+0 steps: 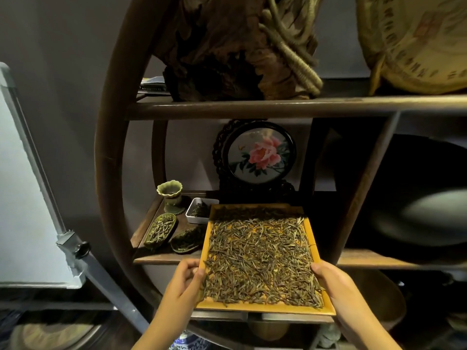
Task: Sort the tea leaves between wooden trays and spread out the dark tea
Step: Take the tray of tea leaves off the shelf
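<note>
A person holds a wooden tray (308, 238) in both hands in front of a round wooden shelf unit (108, 137). The left hand (183, 282) grips the tray's near left edge, thumb curled over the rim; the right hand (334, 282) grips the near right edge the same way. The tray is covered with a thin layer of tea leaves (260, 256), and its far end reaches over the middle shelf (161, 258). On that shelf, just left of the tray, stand a small white box (189, 213) with dark tea in it, two leaf-shaped metal dishes (161, 231) holding tea, and a green cup (169, 192). Behind the tray stands a round framed flower picture (260, 154). A gnarled wood carving (227, 46) sits on the shelf above
</note>
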A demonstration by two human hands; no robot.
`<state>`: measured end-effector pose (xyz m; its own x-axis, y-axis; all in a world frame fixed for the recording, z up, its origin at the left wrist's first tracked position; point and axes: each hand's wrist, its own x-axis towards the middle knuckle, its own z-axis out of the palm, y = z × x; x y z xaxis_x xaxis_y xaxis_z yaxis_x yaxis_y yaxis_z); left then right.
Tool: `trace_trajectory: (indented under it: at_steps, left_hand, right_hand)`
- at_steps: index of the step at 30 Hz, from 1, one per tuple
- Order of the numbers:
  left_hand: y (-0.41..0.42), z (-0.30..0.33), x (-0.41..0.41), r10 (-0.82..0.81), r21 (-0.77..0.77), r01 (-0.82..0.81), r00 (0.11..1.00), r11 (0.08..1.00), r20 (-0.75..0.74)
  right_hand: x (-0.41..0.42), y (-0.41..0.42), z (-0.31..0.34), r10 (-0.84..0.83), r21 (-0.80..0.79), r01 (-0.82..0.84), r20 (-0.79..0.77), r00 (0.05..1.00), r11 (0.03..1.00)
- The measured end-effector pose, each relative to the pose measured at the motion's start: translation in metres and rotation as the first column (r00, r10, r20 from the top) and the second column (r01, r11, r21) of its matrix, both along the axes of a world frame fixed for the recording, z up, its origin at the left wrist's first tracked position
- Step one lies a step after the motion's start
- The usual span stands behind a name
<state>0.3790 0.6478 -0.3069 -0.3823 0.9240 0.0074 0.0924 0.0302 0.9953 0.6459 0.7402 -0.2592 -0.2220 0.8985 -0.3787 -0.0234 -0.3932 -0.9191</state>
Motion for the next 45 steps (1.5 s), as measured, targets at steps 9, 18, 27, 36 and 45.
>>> trace_trajectory:
  at_steps: [9,18,27,36,45]
  left_hand:
    - [-0.018,0.015,0.006,-0.231,0.02,0.231,0.972,0.973,0.032]
    - [-0.045,0.026,0.064,-0.596,0.066,0.592,0.798,0.803,0.091]
    - [-0.105,0.046,0.218,-0.906,0.11,0.9,0.418,0.423,0.065]
    - [-0.244,0.058,0.371,-1.0,0.125,0.992,-0.019,-0.017,0.016]
    - [-0.453,0.063,0.469,-0.916,0.154,0.904,-0.402,-0.4,-0.02]
  right_hand:
    - [0.026,-0.088,0.005,-0.207,0.147,0.195,0.072,0.976,0.97]
    - [0.066,-0.228,0.007,-0.569,0.158,0.569,-0.052,0.821,0.807]
    - [0.14,-0.405,0.019,-0.911,0.258,0.88,-0.008,0.413,0.397]
    - [0.175,-0.61,0.025,-0.995,0.37,0.928,0.078,-0.062,-0.029]
    - [0.15,-0.826,0.032,-0.901,0.349,0.854,0.059,-0.43,-0.385]
